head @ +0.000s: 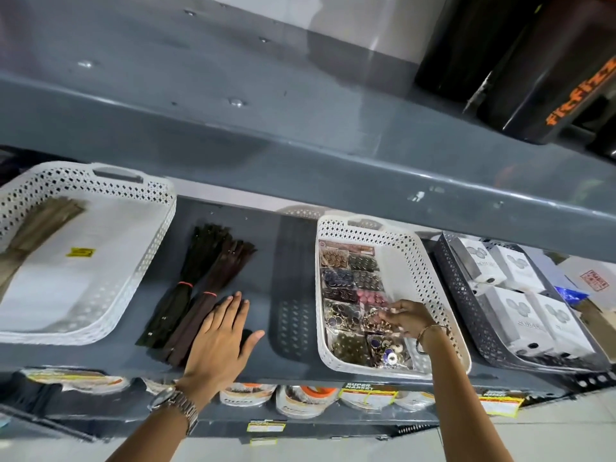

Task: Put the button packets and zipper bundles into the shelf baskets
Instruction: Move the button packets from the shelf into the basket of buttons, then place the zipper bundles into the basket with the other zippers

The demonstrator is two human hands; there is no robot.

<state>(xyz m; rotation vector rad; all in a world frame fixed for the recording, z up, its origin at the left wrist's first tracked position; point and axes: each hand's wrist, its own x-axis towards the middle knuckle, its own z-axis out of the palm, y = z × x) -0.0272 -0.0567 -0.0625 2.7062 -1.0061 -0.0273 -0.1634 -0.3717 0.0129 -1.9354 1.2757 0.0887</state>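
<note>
Two dark zipper bundles [196, 288], each tied with an orange band, lie on the grey shelf [253, 248] between two white perforated baskets. My left hand [218, 341] rests flat with fingers spread, touching the brown bundle's lower end. The left basket [153, 248] holds a tan zipper bundle [40, 228] at its far left. The right basket [416, 261] is packed with clear button packets [350, 278]. My right hand [405, 316] is inside this basket, fingers pinched on a packet of gold buttons [375, 320].
A dark perforated basket [466, 295] with white boxes [520, 315] stands at the right. An upper grey shelf [300, 145] overhangs. A dark perforated mat [293, 295] lies between the bundles and the right basket. Packaged goods sit on the shelf below.
</note>
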